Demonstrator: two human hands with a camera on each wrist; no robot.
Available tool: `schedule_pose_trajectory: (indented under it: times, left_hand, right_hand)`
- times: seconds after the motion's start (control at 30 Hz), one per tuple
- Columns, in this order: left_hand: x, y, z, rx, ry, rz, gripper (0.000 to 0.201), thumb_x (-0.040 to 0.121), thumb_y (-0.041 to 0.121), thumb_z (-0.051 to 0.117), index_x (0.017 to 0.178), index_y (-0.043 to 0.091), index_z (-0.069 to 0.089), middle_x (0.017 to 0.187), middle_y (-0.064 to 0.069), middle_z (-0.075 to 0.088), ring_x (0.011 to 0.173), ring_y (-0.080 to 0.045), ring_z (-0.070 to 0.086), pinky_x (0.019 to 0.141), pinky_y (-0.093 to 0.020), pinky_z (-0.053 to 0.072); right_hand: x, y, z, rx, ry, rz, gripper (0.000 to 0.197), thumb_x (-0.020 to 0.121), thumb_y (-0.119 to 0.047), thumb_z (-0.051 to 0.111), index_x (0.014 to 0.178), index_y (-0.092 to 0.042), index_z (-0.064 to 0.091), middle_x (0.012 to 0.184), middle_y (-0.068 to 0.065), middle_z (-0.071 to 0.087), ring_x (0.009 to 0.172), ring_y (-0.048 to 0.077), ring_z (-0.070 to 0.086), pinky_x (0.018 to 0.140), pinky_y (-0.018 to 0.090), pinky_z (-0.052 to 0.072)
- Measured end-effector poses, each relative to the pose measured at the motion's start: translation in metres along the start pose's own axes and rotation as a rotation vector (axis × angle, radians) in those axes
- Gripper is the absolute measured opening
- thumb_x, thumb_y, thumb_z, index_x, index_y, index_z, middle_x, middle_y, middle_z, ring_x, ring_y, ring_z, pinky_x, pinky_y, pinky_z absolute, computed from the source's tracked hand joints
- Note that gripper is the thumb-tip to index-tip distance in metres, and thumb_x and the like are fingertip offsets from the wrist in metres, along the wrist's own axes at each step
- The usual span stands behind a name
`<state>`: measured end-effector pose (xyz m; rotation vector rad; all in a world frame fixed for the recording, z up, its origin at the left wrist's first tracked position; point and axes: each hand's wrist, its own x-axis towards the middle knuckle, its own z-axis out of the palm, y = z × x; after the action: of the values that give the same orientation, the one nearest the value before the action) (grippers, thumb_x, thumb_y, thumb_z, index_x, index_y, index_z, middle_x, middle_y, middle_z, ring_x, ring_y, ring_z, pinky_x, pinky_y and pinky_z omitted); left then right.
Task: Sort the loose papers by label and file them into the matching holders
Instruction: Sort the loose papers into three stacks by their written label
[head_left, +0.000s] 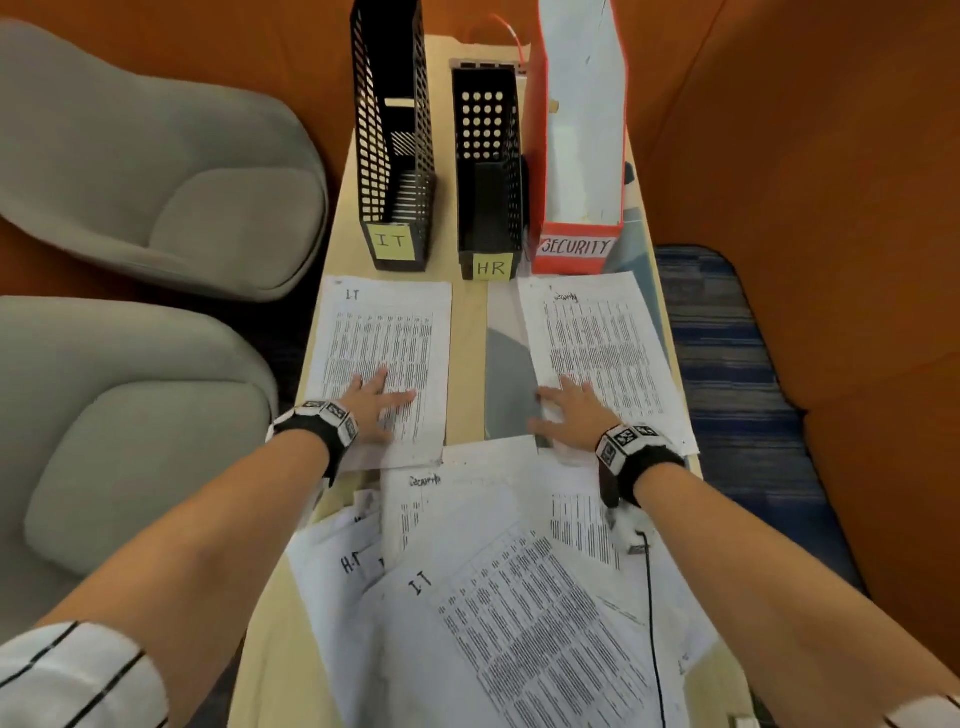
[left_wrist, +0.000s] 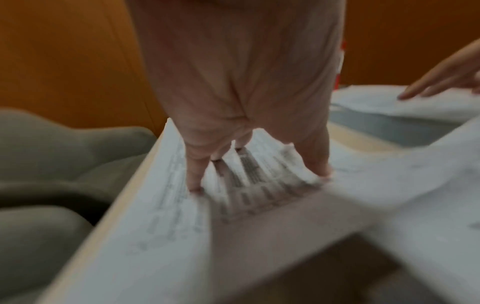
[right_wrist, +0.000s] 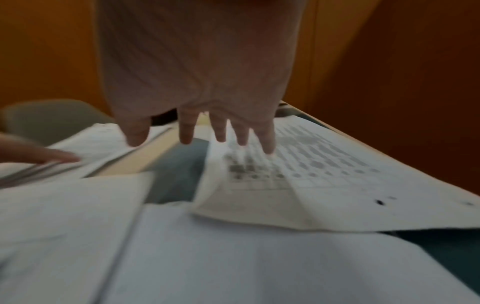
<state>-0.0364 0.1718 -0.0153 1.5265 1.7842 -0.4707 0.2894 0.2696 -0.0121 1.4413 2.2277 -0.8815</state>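
- Head view showed unsorted papers (head_left: 498, 597) heaped behind both wrists.
- Left hand (head_left: 371, 402), fingers spread flat, pinned the IT sheet (head_left: 384, 338); right hand (head_left: 569, 410), also splayed, steadied the Security sheet (head_left: 597, 332), likely squaring piles.
- Beyond the fingertips stood the IT holder (head_left: 392, 156), HR holder (head_left: 488, 176) and Security holder (head_left: 576, 156).

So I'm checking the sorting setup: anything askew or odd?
The Security sheet under the right hand lies tilted, its near left corner lifted; the IT sheet lies straighter. Unsorted papers overlap messily.
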Motion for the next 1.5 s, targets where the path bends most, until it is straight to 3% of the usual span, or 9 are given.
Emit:
schedule_pose_trajectory:
  times: [0.13, 0.23, 0.3, 0.6, 0.87, 1.0, 1.17, 1.33, 1.5]
  left_hand:
    - [-0.029, 0.033, 0.016, -0.302, 0.321, 0.068, 0.062, 0.094, 0.026, 0.051, 0.148, 0.032, 0.022, 0.159, -0.012, 0.003, 0.147, -0.035, 0.006, 0.118, -0.048, 0.013]
    - [-0.064, 0.054, 0.043, -0.577, 0.493, 0.038, 0.033, 0.093, 0.011, 0.048, 0.126, 0.011, 0.052, 0.135, -0.013, 0.048, 0.124, -0.027, 0.047, 0.1, -0.03, 0.038]
    - [-0.082, 0.052, 0.072, -0.563, 0.375, 0.024, 0.021, 0.091, 0.009, 0.049, 0.109, 0.009, 0.06, 0.116, -0.011, 0.06, 0.106, -0.025, 0.057, 0.087, -0.026, 0.042]
    - [-0.118, 0.04, 0.145, -0.454, 0.29, 0.186, 0.034, 0.076, -0.006, 0.053, 0.1, 0.015, 0.065, 0.131, -0.007, 0.047, 0.124, -0.027, 0.047, 0.108, -0.033, 0.036]
    - [-0.142, 0.063, 0.19, -0.132, 0.308, 0.194, 0.045, 0.08, 0.021, 0.061, 0.124, 0.029, 0.055, 0.147, -0.011, 0.034, 0.137, -0.027, 0.034, 0.11, -0.039, 0.031]
    - [-0.152, 0.076, 0.197, -0.346, 0.169, 0.14, 0.024, 0.084, 0.005, 0.047, 0.093, 0.019, 0.065, 0.145, -0.005, 0.033, 0.133, -0.022, 0.038, 0.107, -0.026, 0.032]
    - [-0.177, 0.094, 0.215, -0.979, 0.221, 0.021, 0.03, 0.091, -0.001, 0.048, 0.073, 0.013, 0.068, 0.092, -0.009, 0.065, 0.091, -0.023, 0.058, 0.082, -0.023, 0.045]
    - [-0.197, 0.105, 0.257, -1.161, 0.241, -0.078, 0.021, 0.084, -0.006, 0.06, 0.083, 0.016, 0.061, 0.095, -0.003, 0.062, 0.091, -0.018, 0.056, 0.085, -0.023, 0.045]
    - [-0.206, 0.104, 0.257, -1.025, 0.392, -0.263, 0.019, 0.082, 0.003, 0.06, 0.073, 0.019, 0.064, 0.094, -0.004, 0.068, 0.089, -0.019, 0.06, 0.076, -0.024, 0.049]
  right_hand:
    - [-0.041, -0.05, 0.021, 0.123, 0.231, -0.068, 0.051, 0.088, -0.043, 0.059, 0.127, -0.011, 0.049, 0.126, 0.008, 0.051, 0.117, 0.03, 0.052, 0.091, 0.037, 0.046]
    - [-0.079, -0.063, 0.07, 0.182, -0.058, 0.113, 0.094, 0.072, -0.058, 0.073, 0.139, -0.006, 0.032, 0.137, 0.009, 0.046, 0.123, 0.028, 0.05, 0.098, 0.038, 0.045]
    - [-0.104, -0.064, 0.1, 0.089, -0.095, 0.124, 0.104, 0.068, -0.055, 0.076, 0.145, -0.008, 0.024, 0.144, 0.011, 0.035, 0.126, 0.03, 0.047, 0.101, 0.039, 0.044]
    - [-0.161, -0.037, 0.138, 0.492, 0.12, 0.059, 0.008, 0.096, -0.016, 0.046, 0.103, -0.019, 0.046, 0.086, 0.002, 0.059, 0.064, 0.018, 0.054, 0.061, 0.027, 0.042]
    - [-0.197, -0.023, 0.162, 0.486, 0.15, -0.057, 0.016, 0.093, -0.01, 0.048, 0.107, -0.018, 0.048, 0.095, 0.002, 0.061, 0.076, 0.02, 0.056, 0.059, 0.024, 0.039]
    - [-0.209, -0.003, 0.166, 0.63, 0.1, 0.045, 0.021, 0.085, 0.0, 0.043, 0.084, -0.02, 0.051, 0.071, 0.0, 0.053, 0.06, 0.017, 0.046, 0.052, 0.025, 0.037]
    - [-0.224, 0.045, 0.178, 0.867, 0.078, 0.288, 0.03, 0.069, -0.022, 0.038, 0.096, -0.017, 0.05, 0.098, 0.005, 0.05, 0.092, 0.016, 0.047, 0.087, 0.036, 0.046]
    - [-0.225, 0.065, 0.181, 1.127, 0.148, 0.472, 0.028, 0.09, 0.002, 0.033, 0.108, -0.001, 0.053, 0.075, 0.023, 0.049, 0.065, 0.019, 0.048, 0.047, 0.016, 0.045]
    - [-0.211, 0.07, 0.182, 0.942, 0.07, 0.477, 0.036, 0.09, -0.002, 0.043, 0.12, 0.014, 0.053, 0.124, 0.032, 0.055, 0.101, 0.041, 0.059, 0.074, 0.029, 0.044]
